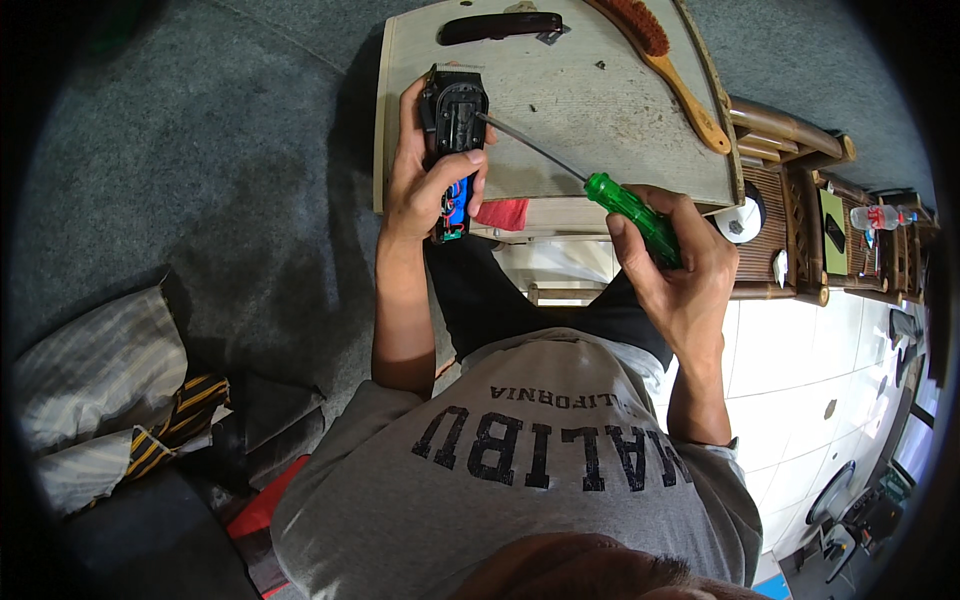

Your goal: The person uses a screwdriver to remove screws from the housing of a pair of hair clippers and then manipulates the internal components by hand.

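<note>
My left hand (430,175) is closed around a black hair clipper (459,115), held upright over the table's near left part with its toothed blade pointing away from me. The clipper's lower housing is off, so a blue part (455,203), wires and a bit of green circuit board show below my thumb. In my right hand (685,250) is a screwdriver (625,205) with a clear green handle. Its long metal shaft slants up to the left, and the tip meets the clipper's black body near a screw on its right side.
On the wooden table (560,130) lie a dark elongated casing (500,28) and a wooden-handled brush (665,65) at the far right. Red cloth (503,213) hangs at the near edge. Bamboo furniture (775,220) stands to the right; striped fabric (110,370) lies at left.
</note>
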{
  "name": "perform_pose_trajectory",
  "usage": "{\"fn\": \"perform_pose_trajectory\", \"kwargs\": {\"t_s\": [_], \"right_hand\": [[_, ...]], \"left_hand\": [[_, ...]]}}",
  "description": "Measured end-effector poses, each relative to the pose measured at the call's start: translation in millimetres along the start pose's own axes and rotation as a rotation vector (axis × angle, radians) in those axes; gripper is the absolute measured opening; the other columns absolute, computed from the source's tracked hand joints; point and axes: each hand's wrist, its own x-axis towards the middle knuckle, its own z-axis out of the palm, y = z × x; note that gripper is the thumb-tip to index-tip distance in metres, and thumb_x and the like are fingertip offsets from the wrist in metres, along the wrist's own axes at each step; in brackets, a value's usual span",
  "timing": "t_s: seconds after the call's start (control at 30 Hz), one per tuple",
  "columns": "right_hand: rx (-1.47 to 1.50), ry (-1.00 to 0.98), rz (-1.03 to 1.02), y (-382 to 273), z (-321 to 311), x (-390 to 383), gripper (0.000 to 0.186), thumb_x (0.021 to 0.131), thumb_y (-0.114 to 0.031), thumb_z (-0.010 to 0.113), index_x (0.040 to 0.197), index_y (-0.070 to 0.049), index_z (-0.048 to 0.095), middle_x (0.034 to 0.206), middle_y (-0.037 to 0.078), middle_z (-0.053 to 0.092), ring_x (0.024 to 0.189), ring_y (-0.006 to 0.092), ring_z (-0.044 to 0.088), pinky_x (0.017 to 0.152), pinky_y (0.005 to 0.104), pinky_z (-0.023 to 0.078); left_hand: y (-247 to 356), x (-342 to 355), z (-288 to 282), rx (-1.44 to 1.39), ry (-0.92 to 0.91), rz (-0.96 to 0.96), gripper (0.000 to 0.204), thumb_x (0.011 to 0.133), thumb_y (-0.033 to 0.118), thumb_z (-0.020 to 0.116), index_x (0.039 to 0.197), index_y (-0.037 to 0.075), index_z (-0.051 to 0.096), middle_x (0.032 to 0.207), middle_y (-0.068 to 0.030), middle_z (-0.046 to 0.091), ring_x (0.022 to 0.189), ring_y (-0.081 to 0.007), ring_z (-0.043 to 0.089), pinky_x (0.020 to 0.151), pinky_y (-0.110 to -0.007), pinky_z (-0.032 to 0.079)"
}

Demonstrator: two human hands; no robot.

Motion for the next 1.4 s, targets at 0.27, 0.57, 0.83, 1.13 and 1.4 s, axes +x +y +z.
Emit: {"fn": "perform_pose_trajectory", "kwargs": {"t_s": [0.27,0.57,0.83,1.13,1.4], "right_hand": [[-0.019,-0.017,0.019,-4,-2,1,0.022,0.09,-0.018,0.083,0.1,0.001,0.076,0.071,0.009,0.072,0.053,0.0141,0.066,0.049,0.0284,0.048],[-0.053,-0.02,-0.011,-3,-4,2,0.022,0.091,-0.018,0.083,0.099,0.001,0.076,0.071,0.01,0.073,0.054,0.0158,0.067,0.049,0.0297,0.049],[-0.042,-0.009,0.013,-2,-5,1,0.022,0.091,-0.019,0.083,0.098,0.001,0.076,0.071,0.009,0.072,0.053,0.0152,0.066,0.049,0.0294,0.048],[-0.086,-0.003,-0.066,0,-5,1,0.024,0.09,-0.019,0.084,0.105,-0.001,0.076,0.077,0.007,0.071,0.056,0.0162,0.066,0.051,0.0311,0.051],[-0.338,-0.08,-0.225,-10,-24,11,0.027,0.089,-0.021,0.084,0.113,-0.009,0.076,0.082,0.002,0.061,0.06,0.0173,0.063,0.053,0.0351,0.051]], "left_hand": [[-2,-1,-1,0.006,-0.002,0.01,0.084,0.089,-0.003,0.061,0.161,0.013,0.021,0.106,-0.0206,0.064,0.061,-0.0152,0.062,0.045,-0.03,0.052],[-3,0,-2,0.016,-0.003,-0.002,0.084,0.089,-0.003,0.061,0.161,0.013,0.02,0.107,-0.0207,0.064,0.059,-0.0146,0.063,0.046,-0.03,0.054],[-5,0,-1,0.026,-0.016,0.029,0.084,0.089,-0.003,0.061,0.161,0.013,0.021,0.107,-0.0196,0.064,0.059,-0.014,0.063,0.045,-0.029,0.054],[-5,0,-1,0.053,-0.03,0.036,0.084,0.089,-0.003,0.061,0.162,0.013,0.021,0.107,-0.0186,0.064,0.059,-0.0136,0.062,0.046,-0.028,0.053],[-10,-2,4,0.211,-0.051,0.095,0.081,0.09,-0.006,0.058,0.161,0.011,0.025,0.105,-0.0159,0.064,0.056,-0.012,0.059,0.048,-0.027,0.048]]}}
